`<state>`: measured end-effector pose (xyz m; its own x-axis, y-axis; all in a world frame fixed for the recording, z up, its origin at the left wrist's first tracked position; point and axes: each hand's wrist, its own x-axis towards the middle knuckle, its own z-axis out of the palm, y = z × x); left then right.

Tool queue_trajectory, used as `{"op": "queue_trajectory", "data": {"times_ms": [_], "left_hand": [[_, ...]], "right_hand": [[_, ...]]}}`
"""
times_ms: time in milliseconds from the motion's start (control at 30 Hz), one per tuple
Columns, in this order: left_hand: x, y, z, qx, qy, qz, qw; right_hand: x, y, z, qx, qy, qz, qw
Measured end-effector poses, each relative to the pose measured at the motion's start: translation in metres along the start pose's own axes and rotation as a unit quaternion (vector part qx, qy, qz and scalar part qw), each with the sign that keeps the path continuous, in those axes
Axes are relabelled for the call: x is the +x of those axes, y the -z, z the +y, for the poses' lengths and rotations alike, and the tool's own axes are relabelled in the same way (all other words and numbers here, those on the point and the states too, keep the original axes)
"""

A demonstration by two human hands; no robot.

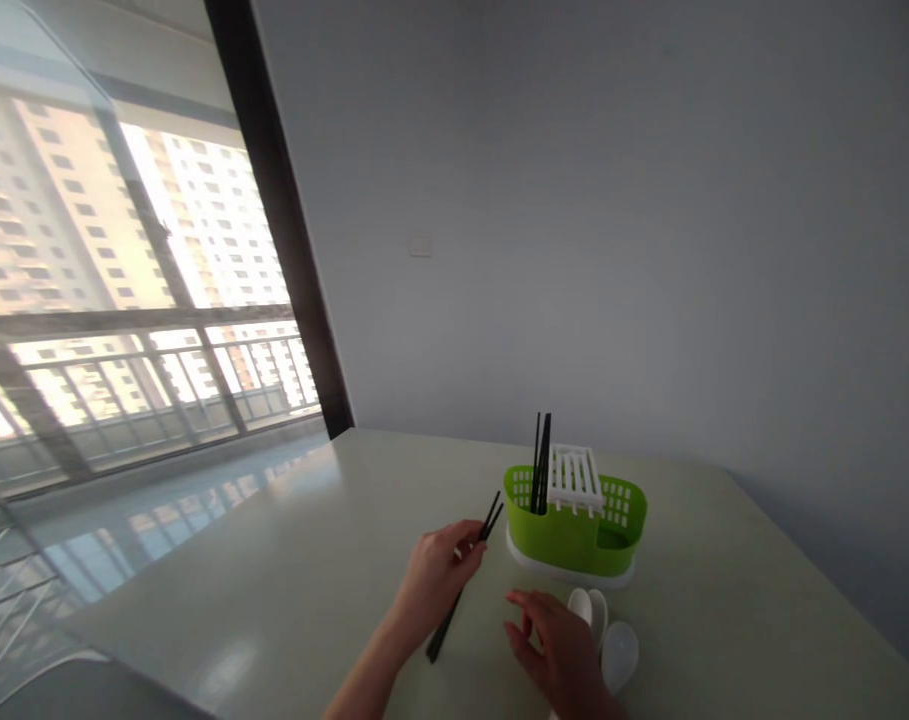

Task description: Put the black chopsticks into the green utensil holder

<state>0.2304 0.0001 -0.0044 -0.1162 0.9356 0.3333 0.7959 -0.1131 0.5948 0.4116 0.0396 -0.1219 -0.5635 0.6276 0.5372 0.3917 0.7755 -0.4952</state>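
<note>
My left hand [437, 580] is closed around a pair of black chopsticks [465, 578], gripping them near the upper third so the tips point up and away toward the green cutlery caddy [574, 535], while the long ends trail down past my wrist to the table [311, 580]. That tilt lines them up with the caddy's left compartment, where other black chopsticks [542, 462] already stand upright beside a white slotted insert [575, 477]. My right hand [559, 650] lies low and loosely spread, fingers relaxed, holding nothing that I can make out; it rests just beside the white spoons [608, 635] lying flat on the table in front of the caddy's white drip tray [525, 560]. The caddy sits near the wall [611, 200], well apart from the window [124, 280].
</note>
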Motion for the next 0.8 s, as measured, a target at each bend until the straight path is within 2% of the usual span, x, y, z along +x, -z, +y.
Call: {"op": "queue_trajectory", "data": {"times_ms": [133, 233, 467, 800], "left_hand": [[-0.007, -0.006, 0.012, -0.198, 0.020, 0.019, 0.980], [-0.012, -0.013, 0.019, -0.267, 0.026, 0.015, 0.963], [-0.014, -0.020, 0.021, -0.326, 0.029, -0.034, 0.944], [-0.016, -0.019, 0.023, -0.292, 0.028, -0.104, 0.950]], "right_hand": [[-0.001, -0.001, -0.002, 0.024, 0.008, -0.042, 0.999], [0.000, -0.001, -0.004, 0.046, 0.008, -0.064, 0.997], [-0.001, -0.007, -0.001, 0.010, 0.001, -0.066, 0.998], [-0.001, -0.009, 0.001, 0.040, 0.028, -0.098, 0.994]]}}
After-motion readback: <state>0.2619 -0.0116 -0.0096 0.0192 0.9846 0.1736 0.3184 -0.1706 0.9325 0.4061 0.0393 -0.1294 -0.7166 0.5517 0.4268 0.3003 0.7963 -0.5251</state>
